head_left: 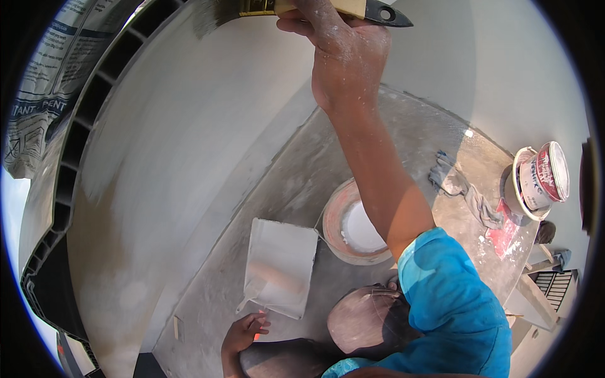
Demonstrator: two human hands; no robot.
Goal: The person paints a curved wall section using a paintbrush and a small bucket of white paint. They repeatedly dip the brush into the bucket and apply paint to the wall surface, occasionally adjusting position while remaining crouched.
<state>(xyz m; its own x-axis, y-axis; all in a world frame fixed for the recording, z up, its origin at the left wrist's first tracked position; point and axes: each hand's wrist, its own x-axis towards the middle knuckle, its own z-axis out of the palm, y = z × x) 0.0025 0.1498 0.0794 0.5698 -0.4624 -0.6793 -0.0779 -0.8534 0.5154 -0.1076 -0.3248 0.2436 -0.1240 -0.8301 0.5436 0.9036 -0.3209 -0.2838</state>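
My right hand (pixel 353 57) is raised at the top of the head view, closed round the handle of a wide paintbrush (pixel 258 7). The brush's dark bristles lie against the pale wall (pixel 170 101), and its black handle end points right. Low on the left, my left hand (pixel 247 331) has its fingers curled beside the near end of a white paint tray (pixel 282 242). A bit of orange-red shows at those fingers; most of what they hold is hidden. A pinkish, roller-like shape (pixel 274 277) lies in the tray. Right of the tray stands a round bucket (pixel 334 236) holding white paint.
Grey gloves or rags (pixel 463 189) lie on the concrete floor (pixel 283 164). Farther right, a labelled paint tub (pixel 535 183) sits in a pale bucket (pixel 513 198). A hollow-celled panel edge (pixel 94 94) and a printed sack (pixel 57 75) border the left. My knee (pixel 362 318) is near the bucket.
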